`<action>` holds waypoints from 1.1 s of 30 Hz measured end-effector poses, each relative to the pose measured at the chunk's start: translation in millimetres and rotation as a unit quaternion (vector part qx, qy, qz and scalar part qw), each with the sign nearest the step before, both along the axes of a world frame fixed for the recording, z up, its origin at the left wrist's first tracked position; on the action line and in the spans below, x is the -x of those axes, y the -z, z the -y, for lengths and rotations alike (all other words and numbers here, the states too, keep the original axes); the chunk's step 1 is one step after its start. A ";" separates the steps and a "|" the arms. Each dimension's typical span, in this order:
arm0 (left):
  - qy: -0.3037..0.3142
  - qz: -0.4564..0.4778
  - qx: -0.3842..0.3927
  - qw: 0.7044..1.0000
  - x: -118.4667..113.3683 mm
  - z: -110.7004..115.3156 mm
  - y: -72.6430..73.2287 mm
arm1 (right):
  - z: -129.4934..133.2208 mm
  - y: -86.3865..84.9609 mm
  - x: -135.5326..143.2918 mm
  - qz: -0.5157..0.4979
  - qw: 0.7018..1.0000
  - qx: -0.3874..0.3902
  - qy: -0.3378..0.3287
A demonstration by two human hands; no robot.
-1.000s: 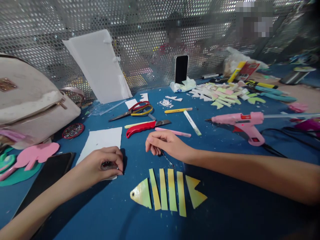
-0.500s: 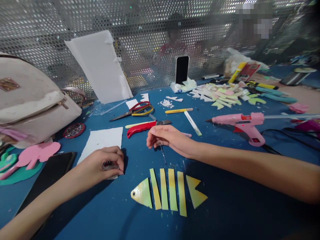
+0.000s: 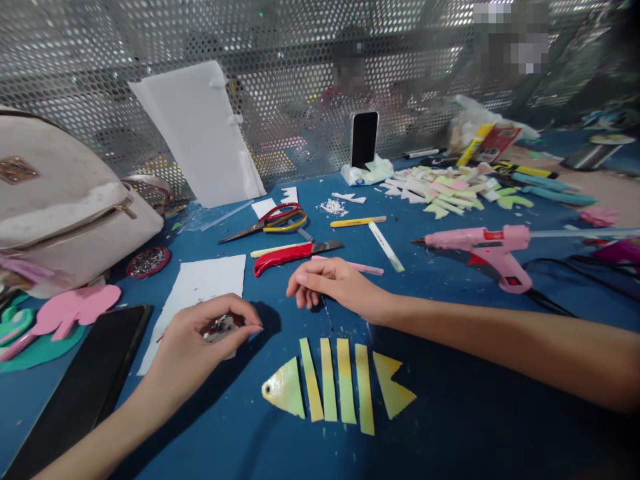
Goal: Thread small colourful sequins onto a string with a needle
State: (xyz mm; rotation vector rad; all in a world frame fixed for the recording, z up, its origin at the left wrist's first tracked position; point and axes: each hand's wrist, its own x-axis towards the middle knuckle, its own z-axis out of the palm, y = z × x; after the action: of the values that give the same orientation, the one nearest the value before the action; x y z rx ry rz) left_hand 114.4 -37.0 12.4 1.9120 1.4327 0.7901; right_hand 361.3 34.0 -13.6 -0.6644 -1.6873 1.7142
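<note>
My left hand (image 3: pixel 205 340) is raised over the white sheet (image 3: pixel 213 275), thumb and index finger pinched together. Whatever is between those fingertips is too small to make out. Small dark and shiny bits show through the gap of its fingers. My right hand (image 3: pixel 337 283) is loosely closed above the table, fingers curled and thumb against them; anything inside is hidden. A thin dark rod (image 3: pixel 329 315) shows beneath it. In front lies a yellow-green fish in separate parts: a head (image 3: pixel 286 388) with an eye, several strips such as this strip (image 3: pixel 329 380), and a notched tail (image 3: pixel 393 385).
Beyond my hands lie a red-handled knife (image 3: pixel 285 259), scissors (image 3: pixel 285 217) and markers (image 3: pixel 357 222). A pink glue gun (image 3: pixel 483 243) rests at right, before a pile of cut pieces (image 3: pixel 440 189). A backpack (image 3: pixel 65 200) and black phone (image 3: pixel 83 393) are at left.
My left hand has lifted and shifted slightly right, its pinched fingertips now off the sheet. My right hand has moved a little left, uncovering more of a pink marker. The fish parts stay put.
</note>
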 end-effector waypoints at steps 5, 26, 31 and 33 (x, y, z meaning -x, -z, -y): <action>-0.007 0.023 -0.014 1.000 -8.8 7.3 10.0 | 4.0 2.6 -0.3 0.008 0.999 -0.041 -0.011; -0.006 0.095 -0.028 0.995 -11.1 13.5 16.0 | 19.9 -4.3 -3.1 0.071 0.968 -0.228 -0.081; -0.012 0.101 -0.024 0.995 -12.8 16.7 14.0 | 22.0 -1.6 -1.7 0.070 0.947 -0.304 -0.082; -0.010 0.099 -0.020 0.995 -13.3 17.2 14.0 | 21.9 -0.9 -1.2 0.070 0.944 -0.312 -0.083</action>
State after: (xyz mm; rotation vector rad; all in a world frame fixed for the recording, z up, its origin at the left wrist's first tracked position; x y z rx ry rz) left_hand 127.7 -54.2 -1.6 1.7942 1.3255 0.9957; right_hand 362.5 12.1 -12.7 -0.3525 -2.2838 1.1369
